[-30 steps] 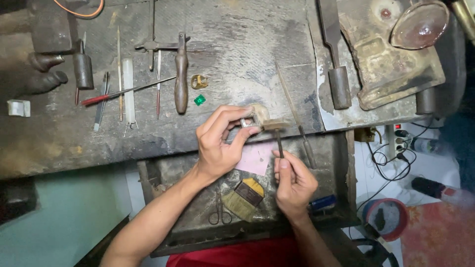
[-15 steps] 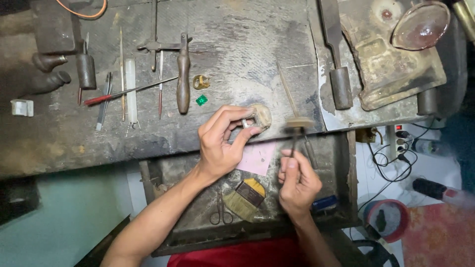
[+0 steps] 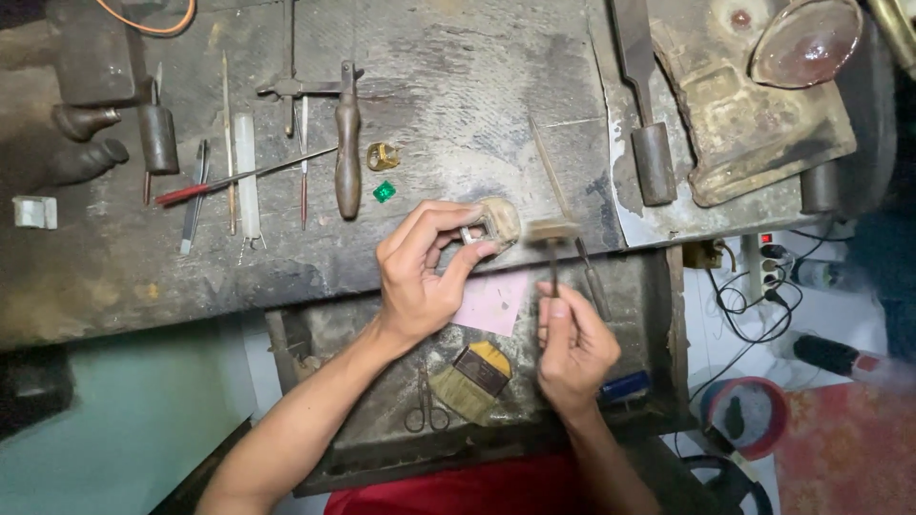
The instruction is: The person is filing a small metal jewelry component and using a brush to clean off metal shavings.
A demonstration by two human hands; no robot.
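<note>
My left hand (image 3: 420,267) pinches a small metal ring (image 3: 470,236) against a rounded wooden block (image 3: 498,221) at the front edge of the worn workbench (image 3: 458,86). My right hand (image 3: 571,345) grips a thin file (image 3: 553,267) that points up toward a small wooden peg (image 3: 553,229) sticking out of the bench edge. The file's tip sits just right of the ring, apart from it. A green gemstone (image 3: 384,192) and a gold ring (image 3: 382,155) lie on the bench above my left hand.
Hand tools lie in a row at the left: a wooden-handled tool (image 3: 348,162), a red-handled tool (image 3: 205,186), tweezers (image 3: 194,195). An open drawer (image 3: 315,334) below holds pink paper (image 3: 493,300), a brush (image 3: 472,380) and scissors (image 3: 426,405). A metal block (image 3: 754,133) sits right.
My right hand has shifted the file to the right, from beside the ring to under the wooden peg. The left hand keeps its hold on the ring.
</note>
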